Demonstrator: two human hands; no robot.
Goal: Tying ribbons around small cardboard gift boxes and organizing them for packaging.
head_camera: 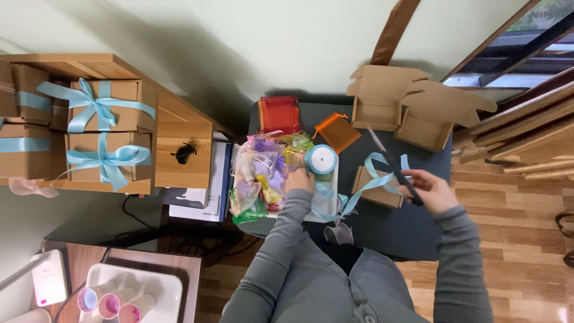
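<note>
My left hand point(299, 179) rests on a spool of light blue ribbon point(321, 160) that sits on a white tray point(332, 197) of coloured organza pouches point(263, 173). From the spool a loose length of blue ribbon point(373, 164) runs over a small brown cardboard box point(378, 190) on the dark table point(388, 233). My right hand point(431, 190) is shut on a pair of dark scissors point(391, 161), whose blades point up and left above the box and ribbon.
Open flat cardboard boxes point(412, 104) lie at the table's far right. Red point(278, 113) and orange pouches point(336, 131) lie at the back. A wooden shelf point(179, 149) at left holds ribbon-tied boxes point(104, 104). Ribbon spools point(113, 302) sit on a tray at lower left.
</note>
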